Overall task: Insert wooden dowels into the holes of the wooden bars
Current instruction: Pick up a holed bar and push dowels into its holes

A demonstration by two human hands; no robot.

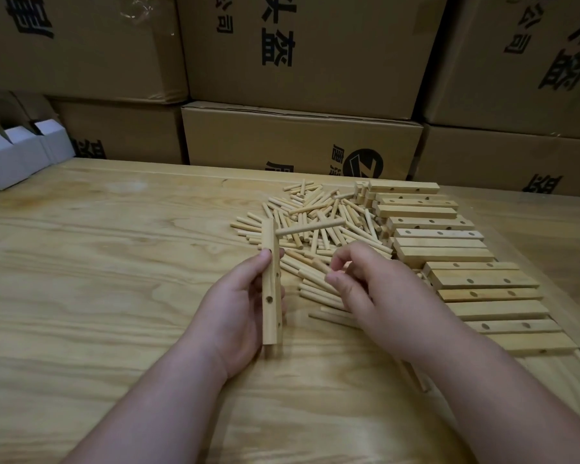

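Pale square-section wooden bar with round drilled holes (pixel 271 289): held near upright above the table, gripped round its lower half by the left hand (pixel 240 316), thumb on the near face, fingertips showing past the far edge. Three or four holes visible down the facing sides.

Light round wooden dowel (pixel 310 227): seated in a hole near the top of the held bar, projecting sideways to the right, roughly level.

Right hand (pixel 365 289): just right of the bar, low over the dowel heap, fingers curled, thumb and forefinger pinched together on or just above loose dowels; cannot tell whether a dowel is actually held.

Loose heap of short light wooden dowels (pixel 318 216): spread on the table from beneath the right hand back toward the far edge, lying crisscross.

Row of pale flat wooden bars with drilled holes (pixel 449 259): laid side by side along the right of the heap, running from the far edge toward the near right, some holes up, some plain face up.

Light grained wooden table (pixel 98 262): bearing all of the above.

Stacked brown cardboard cartons with black printed characters (pixel 302 139): behind the table.

Small white folded cardboard boxes (pixel 10 155): at the far left corner.
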